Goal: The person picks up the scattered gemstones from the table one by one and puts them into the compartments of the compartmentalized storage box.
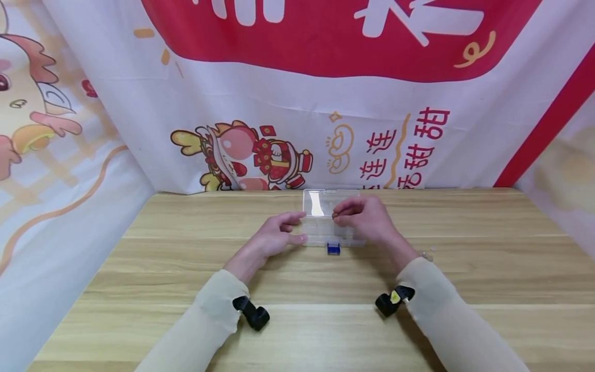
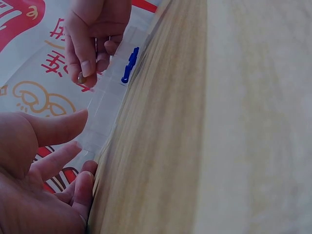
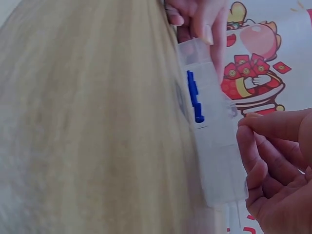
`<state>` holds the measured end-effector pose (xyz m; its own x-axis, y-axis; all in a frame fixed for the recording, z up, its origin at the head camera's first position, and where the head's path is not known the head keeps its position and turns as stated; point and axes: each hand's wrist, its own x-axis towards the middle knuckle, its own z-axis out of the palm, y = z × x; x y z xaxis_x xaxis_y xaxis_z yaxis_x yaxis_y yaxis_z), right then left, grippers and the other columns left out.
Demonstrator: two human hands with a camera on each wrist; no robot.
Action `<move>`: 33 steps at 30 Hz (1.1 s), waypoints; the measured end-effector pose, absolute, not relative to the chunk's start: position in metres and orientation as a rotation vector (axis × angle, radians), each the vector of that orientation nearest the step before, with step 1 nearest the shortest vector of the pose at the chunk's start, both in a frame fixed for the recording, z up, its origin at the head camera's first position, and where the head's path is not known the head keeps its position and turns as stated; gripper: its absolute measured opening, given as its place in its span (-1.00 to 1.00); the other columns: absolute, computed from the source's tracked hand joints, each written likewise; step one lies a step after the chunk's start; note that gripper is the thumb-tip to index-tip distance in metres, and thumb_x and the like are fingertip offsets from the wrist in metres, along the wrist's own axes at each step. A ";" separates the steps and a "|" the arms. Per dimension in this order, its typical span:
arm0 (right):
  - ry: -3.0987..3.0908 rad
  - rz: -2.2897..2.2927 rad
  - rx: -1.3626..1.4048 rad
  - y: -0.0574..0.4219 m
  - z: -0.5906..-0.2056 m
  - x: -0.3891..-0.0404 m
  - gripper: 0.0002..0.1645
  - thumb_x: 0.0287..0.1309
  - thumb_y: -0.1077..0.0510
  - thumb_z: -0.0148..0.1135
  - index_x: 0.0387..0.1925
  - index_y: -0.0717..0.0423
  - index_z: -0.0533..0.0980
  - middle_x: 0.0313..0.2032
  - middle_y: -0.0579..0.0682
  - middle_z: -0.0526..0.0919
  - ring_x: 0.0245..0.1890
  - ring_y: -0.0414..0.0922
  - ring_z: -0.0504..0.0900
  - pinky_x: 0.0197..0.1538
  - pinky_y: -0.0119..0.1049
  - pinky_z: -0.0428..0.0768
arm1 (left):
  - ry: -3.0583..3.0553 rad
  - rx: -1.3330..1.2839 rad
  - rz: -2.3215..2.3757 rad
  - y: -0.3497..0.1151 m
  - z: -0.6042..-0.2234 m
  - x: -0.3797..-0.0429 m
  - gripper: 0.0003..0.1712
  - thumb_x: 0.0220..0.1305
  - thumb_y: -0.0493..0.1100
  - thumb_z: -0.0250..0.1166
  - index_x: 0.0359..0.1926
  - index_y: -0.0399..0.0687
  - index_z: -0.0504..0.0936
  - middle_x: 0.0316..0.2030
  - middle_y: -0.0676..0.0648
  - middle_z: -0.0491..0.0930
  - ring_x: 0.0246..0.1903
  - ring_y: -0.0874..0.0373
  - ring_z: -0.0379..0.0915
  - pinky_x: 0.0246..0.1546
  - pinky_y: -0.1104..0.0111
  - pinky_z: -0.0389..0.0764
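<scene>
A clear plastic compartment box (image 1: 317, 227) lies on the table, its transparent lid (image 1: 316, 201) raised at the back and a blue latch (image 1: 333, 249) on its front side. My left hand (image 1: 275, 235) is at the box's left end, thumb near the front corner and fingers loosely spread along the end. Over the right half of the box, my right hand (image 1: 364, 219) pinches a small brownish piece (image 2: 81, 77) between thumb and index finger; the other fingers are curled in. Its exact kind is too small to make out.
A few tiny pieces (image 1: 426, 256) lie on the wood-grain table (image 1: 307, 330) beside my right wrist. A printed cloth (image 1: 260, 93) hangs right behind the table's back edge, close to the raised lid. Black wrist cameras (image 1: 254, 314) sit on both sleeves.
</scene>
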<state>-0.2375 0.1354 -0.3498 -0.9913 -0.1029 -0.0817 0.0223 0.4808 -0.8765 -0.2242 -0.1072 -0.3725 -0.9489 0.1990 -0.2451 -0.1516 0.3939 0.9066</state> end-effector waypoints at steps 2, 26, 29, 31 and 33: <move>2.609 -1.519 -0.090 0.134 -0.351 -0.238 -0.76 0.25 0.29 0.47 -0.05 0.05 0.75 -0.10 0.03 0.83 -0.10 -0.08 0.74 0.08 -0.19 0.68 | 2.343 0.041 1.575 -0.107 -0.373 -0.224 -0.28 0.32 -0.22 0.47 0.46 0.28 0.54 0.38 -0.01 0.51 0.28 -0.01 0.34 0.40 0.08 0.39; 2.689 -1.412 -0.109 0.128 -0.355 -0.239 -0.78 0.25 0.28 0.47 -0.09 -0.01 0.76 -0.14 -0.02 0.83 -0.10 -0.08 0.74 0.10 -0.15 0.67 | 2.345 0.048 1.564 -0.107 -0.371 -0.224 -0.27 0.33 -0.20 0.47 0.48 0.25 0.53 0.40 -0.02 0.51 0.30 -0.02 0.33 0.44 0.05 0.35; 2.696 -1.407 -0.116 0.128 -0.355 -0.239 -0.78 0.24 0.28 0.48 -0.11 -0.02 0.77 -0.14 -0.02 0.83 -0.11 -0.08 0.74 0.07 -0.17 0.68 | 2.344 0.059 1.561 -0.108 -0.372 -0.225 -0.28 0.34 -0.20 0.46 0.48 0.24 0.52 0.41 -0.03 0.50 0.30 -0.03 0.34 0.44 0.04 0.35; 2.700 -1.404 -0.119 0.127 -0.355 -0.239 -0.79 0.23 0.28 0.48 -0.12 -0.03 0.77 -0.15 -0.02 0.83 -0.12 -0.08 0.74 0.06 -0.18 0.68 | 2.342 0.063 1.560 -0.108 -0.373 -0.226 -0.28 0.34 -0.20 0.46 0.48 0.26 0.52 0.41 -0.03 0.50 0.31 -0.03 0.33 0.44 0.03 0.35; 2.705 -1.395 -0.118 0.127 -0.355 -0.238 -0.79 0.24 0.28 0.48 -0.12 -0.04 0.77 -0.15 -0.03 0.83 -0.11 -0.08 0.73 0.05 -0.18 0.68 | 2.336 0.061 1.562 -0.108 -0.373 -0.226 -0.28 0.34 -0.20 0.46 0.48 0.28 0.52 0.41 -0.03 0.50 0.31 -0.03 0.33 0.44 0.03 0.35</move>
